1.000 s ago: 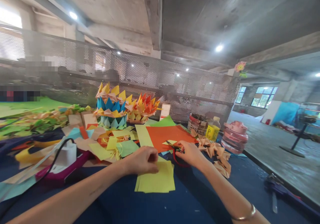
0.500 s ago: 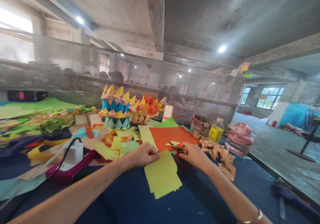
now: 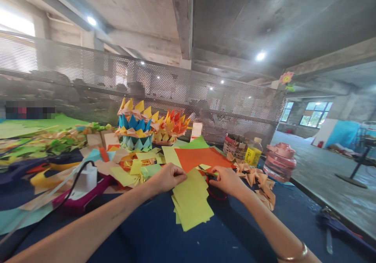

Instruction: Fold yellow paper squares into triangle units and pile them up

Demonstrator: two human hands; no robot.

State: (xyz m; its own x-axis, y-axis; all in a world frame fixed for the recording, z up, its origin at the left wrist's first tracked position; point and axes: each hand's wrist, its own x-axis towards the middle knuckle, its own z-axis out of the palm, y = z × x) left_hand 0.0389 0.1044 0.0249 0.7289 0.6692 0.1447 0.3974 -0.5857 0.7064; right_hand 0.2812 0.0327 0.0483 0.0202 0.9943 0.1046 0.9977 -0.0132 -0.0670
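Note:
My left hand (image 3: pixel 169 176) pinches the upper left edge of a yellow-green paper sheet (image 3: pixel 192 202). Beneath it lie more sheets of the same colour, fanned out of line on the dark blue table. My right hand (image 3: pixel 225 178) is closed on a pair of scissors (image 3: pixel 208 172). The blades point up and left, beside the top corner of the paper, and a dark red handle loop hangs below the fingers. An orange sheet (image 3: pixel 202 159) lies flat just beyond both hands.
Folded paper crowns (image 3: pixel 136 127) in several colours stand behind, left of centre. A purple power strip (image 3: pixel 85 194) with a cable is at left. Tan folded pieces (image 3: pixel 252 176), a yellow-labelled bottle (image 3: pixel 253 153) and a pink water jug (image 3: pixel 279 162) stand right. A perforated screen (image 3: pixel 229 102) rises behind.
The top sheet has shifted slightly up and right under my left hand, and the sheets below now show at its left edge. The scissors stay in my right hand.

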